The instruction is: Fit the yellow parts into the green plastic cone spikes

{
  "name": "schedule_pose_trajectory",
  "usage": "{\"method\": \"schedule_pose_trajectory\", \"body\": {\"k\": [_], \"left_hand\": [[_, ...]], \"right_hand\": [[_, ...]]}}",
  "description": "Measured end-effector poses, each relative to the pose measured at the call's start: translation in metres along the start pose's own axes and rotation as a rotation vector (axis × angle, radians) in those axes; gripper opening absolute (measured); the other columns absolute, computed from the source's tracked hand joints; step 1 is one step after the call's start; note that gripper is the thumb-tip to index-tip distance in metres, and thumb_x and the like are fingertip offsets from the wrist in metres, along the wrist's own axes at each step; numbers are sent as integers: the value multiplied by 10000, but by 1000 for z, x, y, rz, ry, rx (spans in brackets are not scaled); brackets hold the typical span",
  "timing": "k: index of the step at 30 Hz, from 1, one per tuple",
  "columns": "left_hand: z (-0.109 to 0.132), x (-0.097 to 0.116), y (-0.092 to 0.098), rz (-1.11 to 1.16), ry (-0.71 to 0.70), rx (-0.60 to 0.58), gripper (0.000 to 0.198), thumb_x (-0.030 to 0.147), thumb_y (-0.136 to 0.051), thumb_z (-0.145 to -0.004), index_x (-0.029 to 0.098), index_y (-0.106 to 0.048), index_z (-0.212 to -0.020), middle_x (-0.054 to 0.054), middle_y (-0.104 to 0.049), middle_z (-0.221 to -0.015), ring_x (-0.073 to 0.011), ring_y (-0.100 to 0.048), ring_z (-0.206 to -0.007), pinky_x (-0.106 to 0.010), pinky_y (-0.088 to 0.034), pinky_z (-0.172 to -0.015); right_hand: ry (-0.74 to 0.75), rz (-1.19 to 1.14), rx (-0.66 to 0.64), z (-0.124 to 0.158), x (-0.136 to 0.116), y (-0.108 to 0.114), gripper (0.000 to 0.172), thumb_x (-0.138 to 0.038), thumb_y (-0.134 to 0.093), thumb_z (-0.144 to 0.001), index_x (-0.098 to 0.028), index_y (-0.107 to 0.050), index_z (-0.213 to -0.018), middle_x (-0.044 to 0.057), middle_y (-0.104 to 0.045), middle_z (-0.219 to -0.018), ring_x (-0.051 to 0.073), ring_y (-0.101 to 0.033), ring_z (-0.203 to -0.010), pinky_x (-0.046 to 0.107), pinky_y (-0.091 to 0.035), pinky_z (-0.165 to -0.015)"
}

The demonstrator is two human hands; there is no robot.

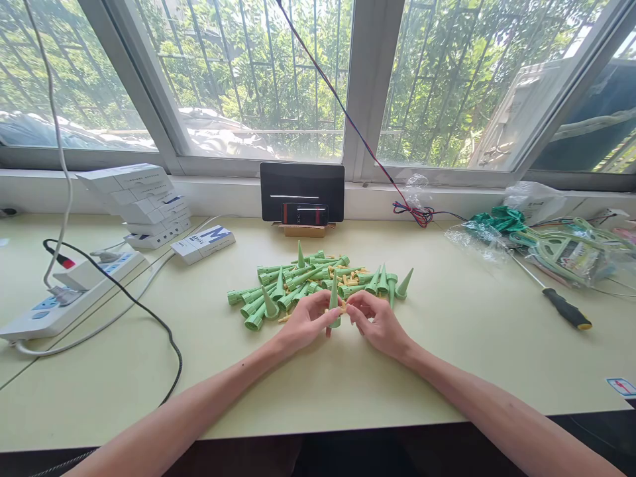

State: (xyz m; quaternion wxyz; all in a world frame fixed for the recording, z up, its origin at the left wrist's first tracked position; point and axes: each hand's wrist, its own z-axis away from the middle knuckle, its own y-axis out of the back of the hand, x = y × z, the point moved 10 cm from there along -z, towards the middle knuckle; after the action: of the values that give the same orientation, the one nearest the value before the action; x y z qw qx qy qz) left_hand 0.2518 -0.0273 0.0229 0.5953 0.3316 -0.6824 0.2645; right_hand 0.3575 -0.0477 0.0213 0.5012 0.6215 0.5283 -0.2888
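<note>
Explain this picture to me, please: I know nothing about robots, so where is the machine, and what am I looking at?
There is no robot here, just a person's two bare hands, seen by a camera worn on the head, looking forward and down. The left hand holds a green cone with its point up. The right hand appears to pinch a small yellowish piece beside it. Just beyond, more green parts lie heaped on the pale table, with small yellowish pieces among them. A power strip and white boxes are off to the left; a screwdriver lies to the right.
</note>
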Motion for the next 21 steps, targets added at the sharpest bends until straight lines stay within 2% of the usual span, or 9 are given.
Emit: {"method": "schedule_pose_trajectory", "body": {"k": [6, 21], "left_hand": [[1, 1, 3, -4, -1, 23, 209, 347, -599, -899, 155, -623, -979, -44, -584, -872, -158, -549, -776, -230, -512, -547], [1, 2, 4, -91, -7, 33, 237, 363, -623, -878, 151, -631, -983, -57, -586, -877, -165, -553, -784, -241, -515, -571]], "right_hand": [[-12, 6, -17, 1, 0, -2, 176, -370, -573, -915, -197, -559, -945, -50, -481, -577, 115, -464, -486, 256, -398, -496], [-38, -32, -14, 0, 4, -2, 209, -388, -568, -913, -192, -529, -852, -34, -522, -638, 103, -481, -490, 246, -398, -492]]}}
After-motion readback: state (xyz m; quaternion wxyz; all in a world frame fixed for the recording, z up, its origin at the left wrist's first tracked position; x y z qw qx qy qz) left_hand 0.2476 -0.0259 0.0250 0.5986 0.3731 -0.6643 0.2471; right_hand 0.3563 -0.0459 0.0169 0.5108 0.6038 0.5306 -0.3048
